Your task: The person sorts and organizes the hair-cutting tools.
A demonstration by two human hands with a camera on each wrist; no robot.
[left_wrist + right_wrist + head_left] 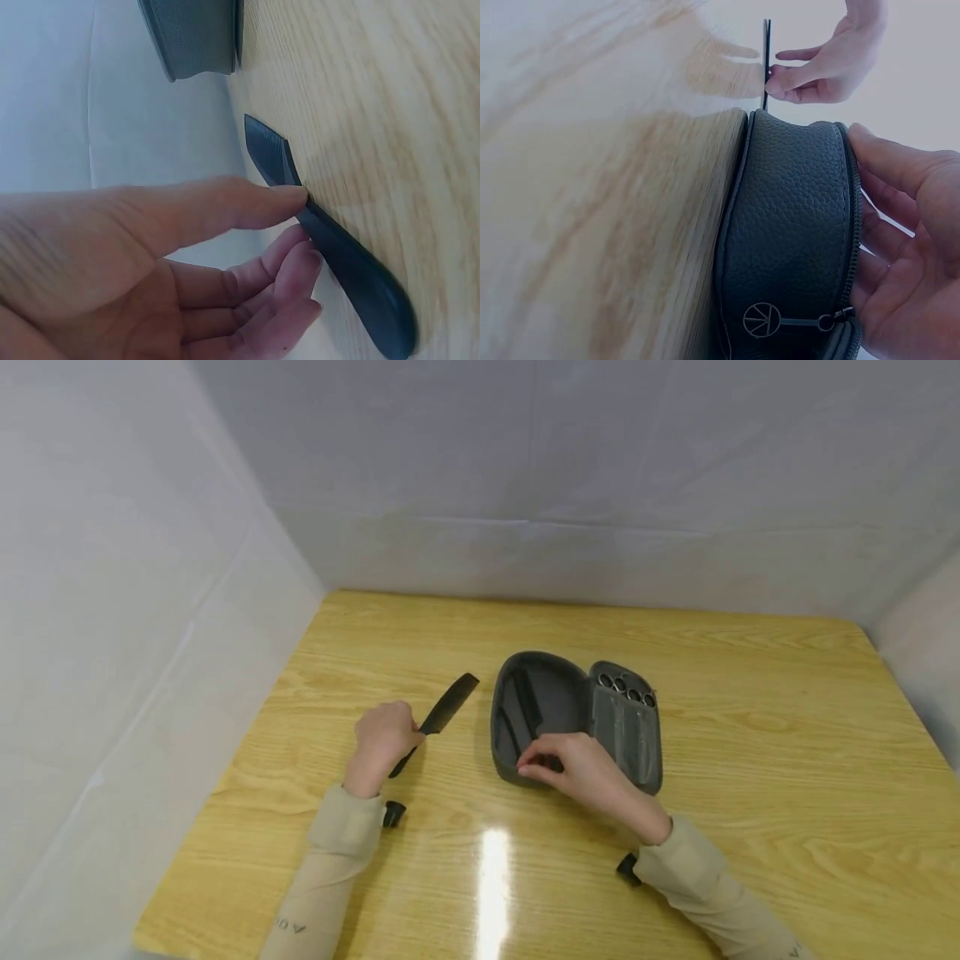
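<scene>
A black comb [446,714] lies on the wooden table [750,735], left of an open dark grey case [551,702]. My left hand [386,735] pinches the comb's handle [352,270] between thumb [285,199] and fingers. My right hand [570,768] holds the near rim of the case's left half. In the right wrist view its thumb [889,154] lies on the zip edge of the case [795,225] and its fingers reach inside. Scissors [626,689] sit in loops in the case's right half. Slim dark items lie in the left half.
White sheet walls [150,610] close the table on the left, back and right. Bare wood lies right of the case and along the near edge. A light glare [491,877] shows between my forearms.
</scene>
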